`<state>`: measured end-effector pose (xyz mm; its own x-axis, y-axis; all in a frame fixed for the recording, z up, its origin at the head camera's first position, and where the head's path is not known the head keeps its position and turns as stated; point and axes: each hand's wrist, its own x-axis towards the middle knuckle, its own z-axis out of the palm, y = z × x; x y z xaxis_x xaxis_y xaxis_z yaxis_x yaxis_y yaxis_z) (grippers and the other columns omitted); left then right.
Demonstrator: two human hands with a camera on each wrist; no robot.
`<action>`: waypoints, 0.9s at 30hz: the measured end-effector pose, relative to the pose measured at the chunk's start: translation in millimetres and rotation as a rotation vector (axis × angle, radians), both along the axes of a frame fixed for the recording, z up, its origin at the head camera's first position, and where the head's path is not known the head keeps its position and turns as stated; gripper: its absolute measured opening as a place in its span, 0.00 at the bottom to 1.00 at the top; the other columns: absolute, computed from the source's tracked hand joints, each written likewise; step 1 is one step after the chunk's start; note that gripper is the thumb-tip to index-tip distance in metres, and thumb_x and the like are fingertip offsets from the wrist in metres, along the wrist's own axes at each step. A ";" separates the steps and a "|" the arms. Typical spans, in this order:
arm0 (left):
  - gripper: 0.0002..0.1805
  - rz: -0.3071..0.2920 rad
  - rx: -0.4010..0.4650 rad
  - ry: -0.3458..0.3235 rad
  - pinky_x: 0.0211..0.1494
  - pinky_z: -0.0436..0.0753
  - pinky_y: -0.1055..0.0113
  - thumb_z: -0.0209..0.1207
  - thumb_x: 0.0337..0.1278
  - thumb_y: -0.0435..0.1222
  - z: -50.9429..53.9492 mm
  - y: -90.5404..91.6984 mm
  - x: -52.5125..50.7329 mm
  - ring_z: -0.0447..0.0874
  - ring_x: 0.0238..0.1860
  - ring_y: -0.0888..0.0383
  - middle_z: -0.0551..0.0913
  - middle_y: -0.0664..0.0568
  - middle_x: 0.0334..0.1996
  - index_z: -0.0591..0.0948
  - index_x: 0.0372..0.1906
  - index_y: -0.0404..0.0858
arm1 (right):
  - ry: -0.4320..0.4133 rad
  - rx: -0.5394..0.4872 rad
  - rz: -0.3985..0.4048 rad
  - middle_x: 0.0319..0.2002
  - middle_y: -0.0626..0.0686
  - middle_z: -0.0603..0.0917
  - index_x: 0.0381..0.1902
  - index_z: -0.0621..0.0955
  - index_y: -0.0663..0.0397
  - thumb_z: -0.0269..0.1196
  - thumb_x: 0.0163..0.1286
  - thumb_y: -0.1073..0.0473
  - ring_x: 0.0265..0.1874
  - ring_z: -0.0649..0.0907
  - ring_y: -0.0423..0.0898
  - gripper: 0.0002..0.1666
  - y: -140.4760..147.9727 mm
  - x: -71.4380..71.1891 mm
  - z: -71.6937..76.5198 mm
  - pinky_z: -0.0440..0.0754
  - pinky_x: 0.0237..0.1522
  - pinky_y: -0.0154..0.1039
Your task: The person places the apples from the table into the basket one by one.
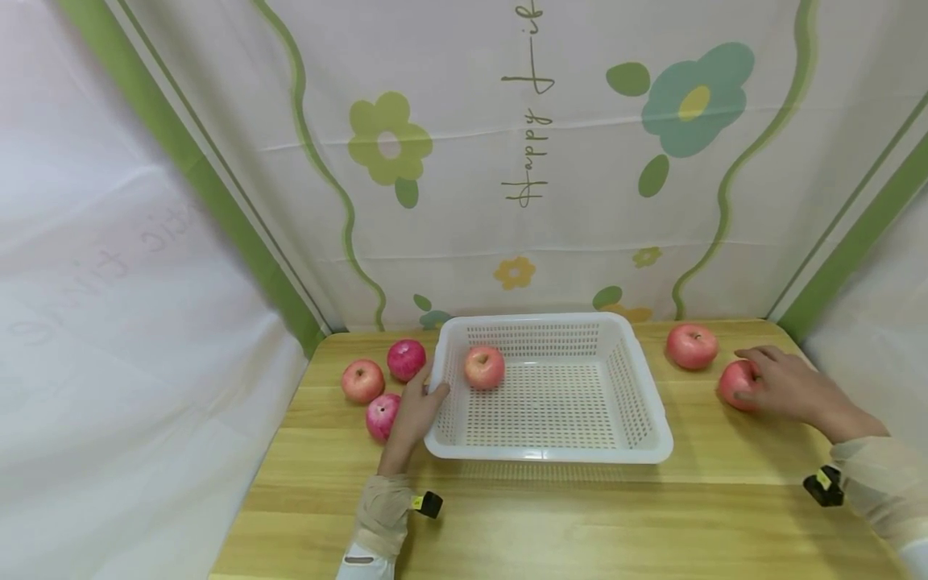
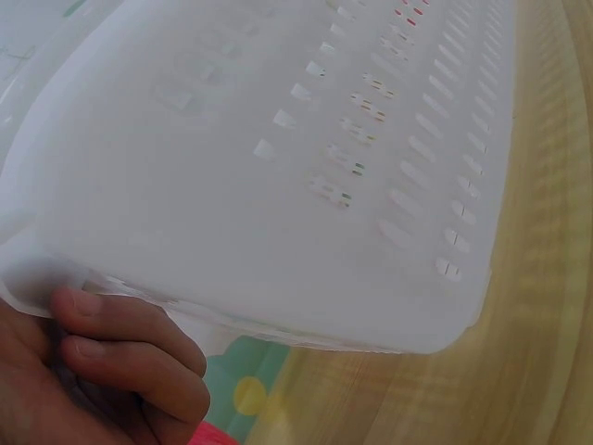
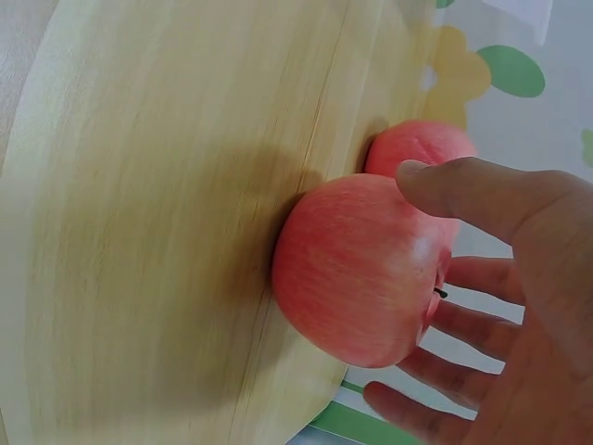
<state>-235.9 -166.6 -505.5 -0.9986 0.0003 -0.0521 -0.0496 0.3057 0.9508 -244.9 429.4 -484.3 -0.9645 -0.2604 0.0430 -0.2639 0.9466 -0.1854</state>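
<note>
Basket (image 1: 536, 455) of white plastic sits on the wooden table (image 1: 507, 532), a lone apple (image 1: 484, 368) inside, its nine o'clock rim gripped by the left hand (image 1: 416, 411); at three o'clock the right hand (image 1: 793, 388) spreads its fingers around a red apple (image 1: 732, 387), contact hard to judge, with a farther apple (image 1: 692, 346) at that fruit's ten o'clock

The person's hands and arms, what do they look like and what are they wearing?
The left hand and right hand are bare, with no gloves. Each wrist has a crinkly beige wrap and a small black box with a yellow mark. Past the wraps, you can see a bit of pale sleeve on each arm.
</note>
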 end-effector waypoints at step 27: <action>0.37 0.008 0.022 -0.011 0.43 0.93 0.47 0.57 0.75 0.37 -1.8 1.0 0.3 0.91 0.52 0.34 0.83 0.28 0.60 0.62 0.85 0.48 | -0.020 -0.064 0.017 0.56 0.85 0.76 0.64 0.73 0.82 0.77 0.59 0.50 0.52 0.80 0.79 0.48 4.0 -3.6 -8.6 0.82 0.50 0.70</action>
